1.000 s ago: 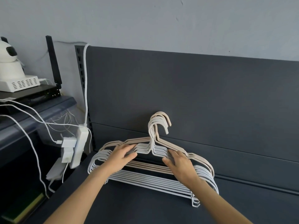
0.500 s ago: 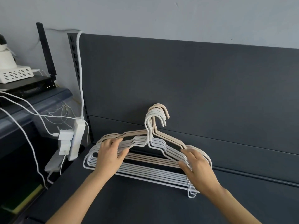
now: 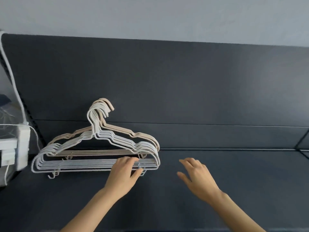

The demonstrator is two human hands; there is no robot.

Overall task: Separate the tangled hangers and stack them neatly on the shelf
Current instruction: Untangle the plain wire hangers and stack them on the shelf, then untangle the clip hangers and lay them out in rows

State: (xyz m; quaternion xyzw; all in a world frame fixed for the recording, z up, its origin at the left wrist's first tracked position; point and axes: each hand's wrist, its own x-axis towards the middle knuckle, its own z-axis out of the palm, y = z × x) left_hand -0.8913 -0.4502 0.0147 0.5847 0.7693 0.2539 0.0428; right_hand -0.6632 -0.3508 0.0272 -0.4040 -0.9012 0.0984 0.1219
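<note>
**Head view: hangers stacked at the shelf's left end, job looks all but finished**

Starting at the far left, I see a white cable (image 3: 11, 77) running down the edge of the dark back panel (image 3: 184, 81) to a white power strip (image 3: 23, 146), which sits just beside the stack. It crowds that end, so I judge there is little room to slide anything further left.

Next come the hangers (image 3: 92, 164). They are nested in one pile on the shelf (image 3: 234, 181), white ones in front and beige ones behind, with the hooks bunched together and pointing up by the back panel. I see no hanger lying loose elsewhere, so the untangling seems done. The bars fan out slightly, and I think all that remains is some squaring up.

My left hand (image 3: 124, 173) lies on the lower bars near the stack's right end, fingers over the top and thumb at the front edge. I cannot tell whether it clamps them or only steadies them.

My right hand (image 3: 197, 176) hovers over the shelf with fingers spread, holding nothing, apart from the pile.

To the right of it, the shelf runs on to the frame's edge.
</note>
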